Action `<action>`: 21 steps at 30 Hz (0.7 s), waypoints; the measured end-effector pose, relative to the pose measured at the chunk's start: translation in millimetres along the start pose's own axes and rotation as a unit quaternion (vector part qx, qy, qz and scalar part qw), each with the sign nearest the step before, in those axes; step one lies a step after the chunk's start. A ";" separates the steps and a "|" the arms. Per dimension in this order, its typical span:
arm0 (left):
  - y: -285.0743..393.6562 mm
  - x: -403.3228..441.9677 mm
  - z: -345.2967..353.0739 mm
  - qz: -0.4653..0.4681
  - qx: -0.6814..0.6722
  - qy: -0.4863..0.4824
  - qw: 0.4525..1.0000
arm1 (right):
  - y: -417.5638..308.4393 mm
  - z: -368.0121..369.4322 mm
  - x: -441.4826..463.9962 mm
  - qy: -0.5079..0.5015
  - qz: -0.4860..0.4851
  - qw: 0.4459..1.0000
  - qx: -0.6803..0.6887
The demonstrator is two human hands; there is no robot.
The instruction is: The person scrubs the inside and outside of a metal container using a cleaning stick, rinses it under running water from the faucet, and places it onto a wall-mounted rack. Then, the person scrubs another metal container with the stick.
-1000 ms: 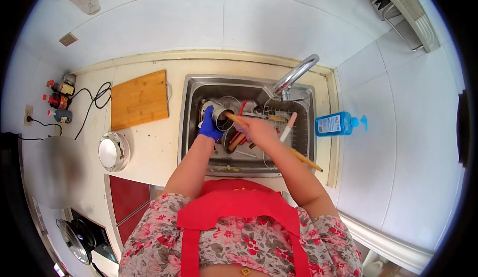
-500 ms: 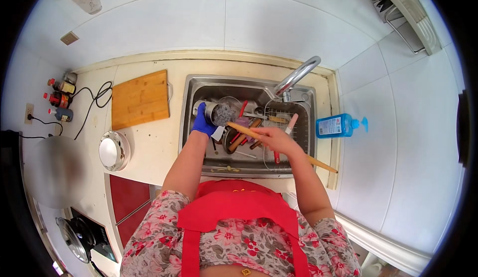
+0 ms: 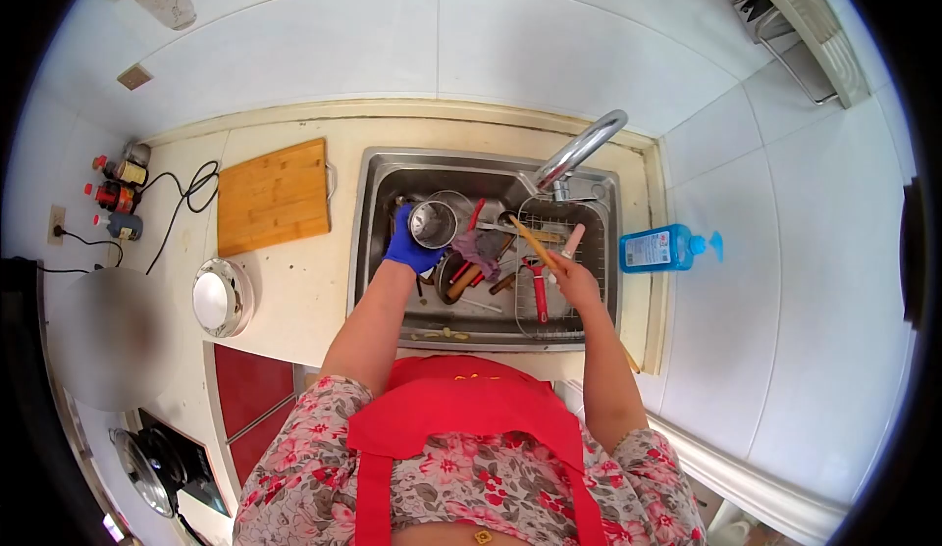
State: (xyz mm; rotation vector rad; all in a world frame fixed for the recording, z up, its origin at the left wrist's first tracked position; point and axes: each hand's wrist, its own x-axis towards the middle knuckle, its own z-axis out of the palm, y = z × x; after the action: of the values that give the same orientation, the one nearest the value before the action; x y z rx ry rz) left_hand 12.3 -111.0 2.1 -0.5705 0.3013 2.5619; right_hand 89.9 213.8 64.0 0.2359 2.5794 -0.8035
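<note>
My left hand [image 3: 403,245], in a blue glove, is closed round a metal cup [image 3: 433,224] over the left side of the sink [image 3: 461,336]. The cup's mouth faces up towards me, and its inside looks bare. In my bare right hand [image 3: 577,283] is a long, thin wooden rolling pin [image 3: 533,242]. It slants over the right side of the sink, its far tip near the middle and its other end partly hidden by my forearm. Below the hands lie a purple cloth [image 3: 477,246], several handled utensils and a red-handled peeler [image 3: 539,293].
A wire rack [image 3: 561,331] lies in the sink's right part, under the faucet [image 3: 586,149]. Right of the sink is a blue soap bottle [image 3: 655,249]. On the left counter are a wooden cutting board [image 3: 273,198], a white bowl [image 3: 216,301] and a black cord [image 3: 189,193].
My right hand has moved right and down with the rolling pin, away from the cup. The grey clump seen at the cup's mouth no longer shows there. The cup has turned more upright.
</note>
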 end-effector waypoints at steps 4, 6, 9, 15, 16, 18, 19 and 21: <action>-8.3 -11.7 19.4 -0.022 -0.016 0.054 0.998 | 19.0 14.2 11.9 0.044 -0.001 0.998 -0.035; -11.1 -12.0 20.9 -0.022 -0.014 0.032 0.999 | 25.6 18.7 16.0 0.045 0.008 0.998 -0.051; -13.2 14.8 -25.5 0.033 0.240 -0.064 0.968 | 33.0 25.8 19.2 0.043 0.010 0.999 -0.030; -18.6 -4.2 4.6 0.020 0.230 -0.004 0.973 | 40.2 33.8 21.6 0.098 -0.038 0.994 -0.021; -17.7 -6.5 8.2 -0.015 0.103 0.007 0.995 | 41.7 35.7 22.8 0.103 -0.046 0.993 -0.037; -15.7 -11.2 15.5 -0.049 -0.026 0.017 0.998 | 44.5 37.1 27.6 0.108 -0.056 0.991 -0.052; -14.7 -13.3 16.5 -0.060 -0.041 0.063 0.995 | 41.4 35.9 29.0 0.111 -0.050 0.991 -0.059; -13.1 -15.9 17.9 -0.070 -0.057 0.110 0.990 | 35.2 34.4 31.8 0.113 -0.044 0.990 -0.066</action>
State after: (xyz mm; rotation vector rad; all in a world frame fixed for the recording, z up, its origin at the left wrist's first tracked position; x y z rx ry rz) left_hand 25.5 -100.9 23.8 -0.8874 0.1820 2.3958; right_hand 83.3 224.0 6.7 0.1824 2.8614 -0.6651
